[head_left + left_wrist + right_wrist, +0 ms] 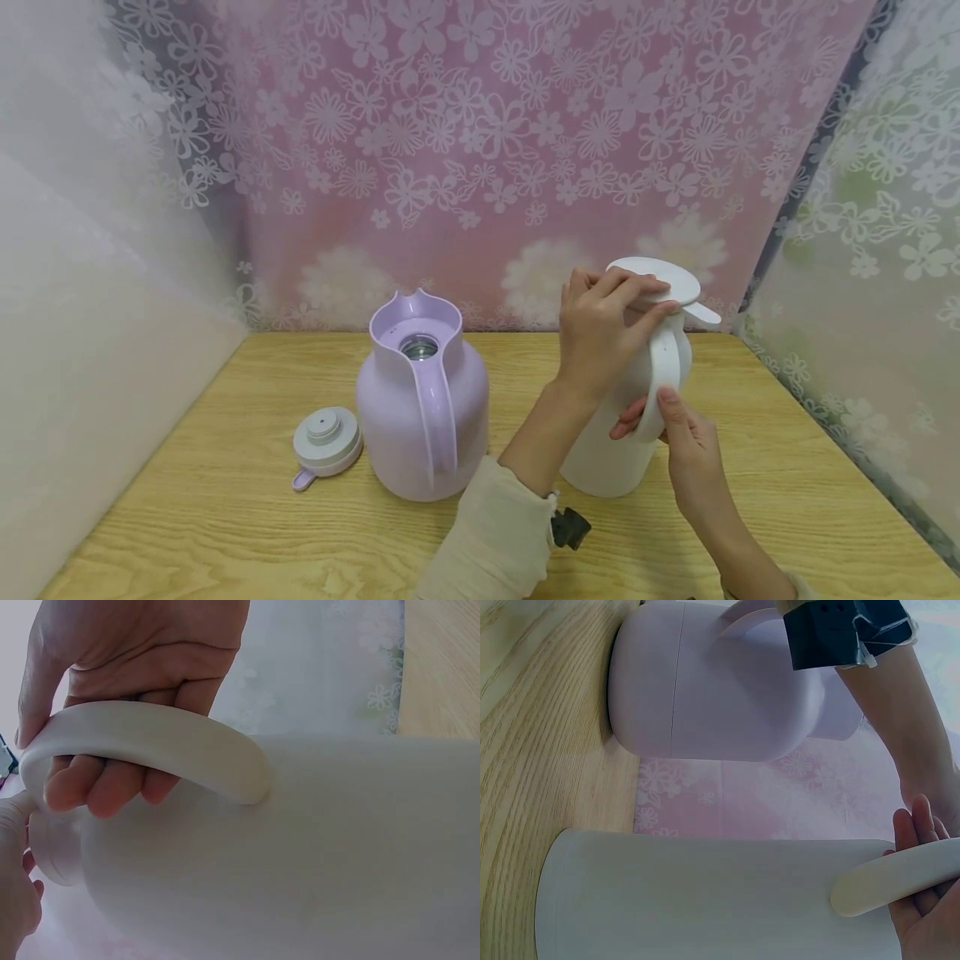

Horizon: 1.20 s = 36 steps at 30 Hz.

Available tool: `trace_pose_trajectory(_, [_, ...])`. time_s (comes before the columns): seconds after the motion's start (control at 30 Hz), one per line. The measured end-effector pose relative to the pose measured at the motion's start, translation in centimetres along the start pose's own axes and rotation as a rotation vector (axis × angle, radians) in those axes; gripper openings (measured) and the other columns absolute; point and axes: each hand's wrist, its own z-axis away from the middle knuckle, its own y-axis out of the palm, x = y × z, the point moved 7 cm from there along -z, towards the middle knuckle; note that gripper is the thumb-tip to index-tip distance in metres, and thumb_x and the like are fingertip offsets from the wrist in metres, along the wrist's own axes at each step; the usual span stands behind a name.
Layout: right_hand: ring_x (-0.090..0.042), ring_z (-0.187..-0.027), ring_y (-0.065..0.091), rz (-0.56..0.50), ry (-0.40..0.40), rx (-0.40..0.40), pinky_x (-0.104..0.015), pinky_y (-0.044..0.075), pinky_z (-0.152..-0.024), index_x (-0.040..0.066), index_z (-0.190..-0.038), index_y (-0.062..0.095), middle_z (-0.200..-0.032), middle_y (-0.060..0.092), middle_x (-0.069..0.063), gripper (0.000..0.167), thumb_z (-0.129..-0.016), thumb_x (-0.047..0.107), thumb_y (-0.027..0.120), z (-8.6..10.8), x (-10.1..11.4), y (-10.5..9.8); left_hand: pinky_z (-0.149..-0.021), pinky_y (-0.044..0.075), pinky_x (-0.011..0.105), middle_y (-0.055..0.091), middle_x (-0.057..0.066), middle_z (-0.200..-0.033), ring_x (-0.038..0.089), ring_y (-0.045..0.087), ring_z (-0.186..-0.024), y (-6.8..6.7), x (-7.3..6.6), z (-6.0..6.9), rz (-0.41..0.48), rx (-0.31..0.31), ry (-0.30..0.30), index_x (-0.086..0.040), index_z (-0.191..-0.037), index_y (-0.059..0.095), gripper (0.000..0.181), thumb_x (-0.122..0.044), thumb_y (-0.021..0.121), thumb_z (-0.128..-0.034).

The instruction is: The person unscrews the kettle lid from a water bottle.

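A white vacuum jug (pixel 609 462) stands upright on the table at the right. My left hand (pixel 596 337) grips its white lid (pixel 663 273) at the jug's mouth, fingers over the top and thumb along the near side. The lid's tab (pixel 702 314) points right; whether the lid is seated is hidden. My right hand (pixel 692 446) holds the jug's handle (pixel 150 731), its fingers through the loop and thumb on the outside. Left of the white jug stands a lilac jug (pixel 420 425), its mouth uncovered. A grey stopper (pixel 327 437) with a lilac tab lies beside it.
Everything stands on a wood-grain table (pixel 225 533). A pink floral curtain (pixel 487 167) hangs behind, with pale sheets at both sides. A dark camera block (pixel 847 634) is strapped to my left wrist, in front of the lilac jug in the right wrist view.
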Motion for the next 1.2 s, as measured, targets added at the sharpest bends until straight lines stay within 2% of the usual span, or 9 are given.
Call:
trace_pose_trajectory(0.3, [-0.017, -0.072, 0.060, 0.023, 0.007, -0.001, -0.024, 0.043, -0.075, -0.009, -0.082, 0.058, -0.069, 0.062, -0.011, 0.043, -0.102, 0.015, 0.028, 0.0, 0.0, 0.0, -0.081, 0.032, 0.018, 0.061, -0.012, -0.085, 0.009, 0.043, -0.081, 0.2, -0.7, -0.4, -0.040, -0.013, 0.091, -0.022, -0.087, 0.074, 0.021, -0.041, 0.072, -0.0771])
trace_pose_trajectory(0.47, [-0.017, -0.071, 0.060, 0.034, 0.014, -0.005, -0.023, 0.043, -0.074, -0.008, -0.081, 0.059, -0.068, 0.062, -0.011, 0.044, -0.102, 0.015, 0.028, 0.0, 0.0, 0.0, -0.083, 0.032, 0.019, 0.060, -0.010, -0.088, 0.009, 0.043, -0.084, 0.5, -0.5, -0.5, -0.034, -0.013, 0.085, -0.022, -0.087, 0.073, 0.022, -0.041, 0.073, -0.0763])
trace_pose_trajectory(0.53, [-0.017, -0.071, 0.060, 0.041, 0.019, -0.006, -0.023, 0.044, -0.074, -0.008, -0.080, 0.059, -0.067, 0.062, -0.011, 0.044, -0.102, 0.015, 0.028, 0.0, 0.0, 0.1, -0.086, 0.032, 0.020, 0.059, -0.007, -0.096, 0.010, 0.045, -0.091, 0.7, -0.1, -0.3, -0.001, -0.012, 0.037, -0.020, -0.095, 0.072, 0.029, -0.042, 0.074, -0.0749])
trace_pose_trajectory(0.63, [-0.017, -0.071, 0.060, 0.045, 0.028, -0.008, -0.023, 0.044, -0.074, -0.008, -0.080, 0.059, -0.067, 0.062, -0.012, 0.045, -0.102, 0.016, 0.028, 0.1, -0.1, 0.2, -0.091, 0.032, 0.022, 0.055, -0.003, -0.114, 0.012, 0.042, -0.105, 1.1, 1.0, 0.2, 0.109, 0.015, -0.106, -0.016, -0.113, 0.062, 0.051, -0.042, 0.076, -0.0723])
trace_pose_trajectory(0.73, [-0.018, -0.070, 0.061, 0.051, 0.035, -0.009, -0.023, 0.044, -0.074, -0.008, -0.080, 0.059, -0.067, 0.062, -0.012, 0.045, -0.102, 0.016, 0.028, 0.2, -0.1, 0.2, -0.091, 0.035, 0.024, 0.047, -0.002, -0.127, 0.012, 0.036, -0.115, 1.8, 2.2, 0.8, 0.233, 0.076, -0.276, -0.015, -0.129, 0.048, 0.070, -0.042, 0.077, -0.0710])
trace_pose_trajectory(0.83, [-0.017, -0.070, 0.061, 0.060, 0.039, -0.011, -0.023, 0.044, -0.074, -0.008, -0.080, 0.060, -0.066, 0.062, -0.012, 0.045, -0.102, 0.017, 0.028, 0.2, -0.1, 0.3, -0.089, 0.036, 0.028, 0.041, -0.005, -0.132, 0.011, 0.031, -0.119, 2.4, 2.7, 1.2, 0.312, 0.144, -0.383, -0.017, -0.135, 0.039, 0.079, -0.042, 0.077, -0.0708])
trace_pose_trajectory(1.03, [-0.018, -0.069, 0.061, 0.070, 0.037, -0.013, -0.023, 0.044, -0.075, -0.008, -0.081, 0.060, -0.067, 0.062, -0.012, 0.045, -0.102, 0.017, 0.028, 0.1, 0.1, 0.1, -0.085, 0.039, 0.033, 0.041, -0.005, -0.130, 0.012, 0.033, -0.117, 3.3, 3.2, 1.5, 0.418, 0.244, -0.521, -0.022, -0.138, 0.036, 0.082, -0.043, 0.077, -0.0710])
trace_pose_trajectory(1.13, [-0.018, -0.069, 0.061, 0.063, 0.030, -0.011, -0.024, 0.044, -0.075, -0.008, -0.081, 0.059, -0.067, 0.062, -0.012, 0.045, -0.102, 0.016, 0.028, 0.1, 0.3, 0.0, -0.080, 0.041, 0.034, 0.045, -0.006, -0.127, 0.012, 0.037, -0.112, 3.7, 3.4, 1.7, 0.454, 0.263, -0.560, -0.023, -0.137, 0.038, 0.079, -0.043, 0.077, -0.0711])
trace_pose_trajectory(1.2, [-0.018, -0.069, 0.061, 0.059, 0.029, -0.012, -0.024, 0.044, -0.075, -0.008, -0.081, 0.059, -0.067, 0.062, -0.012, 0.045, -0.102, 0.016, 0.028, 0.1, 0.3, 0.0, -0.079, 0.041, 0.033, 0.046, -0.006, -0.125, 0.012, 0.039, -0.110, 3.8, 3.5, 1.7, 0.466, 0.261, -0.565, -0.023, -0.136, 0.040, 0.077, -0.043, 0.077, -0.0710])
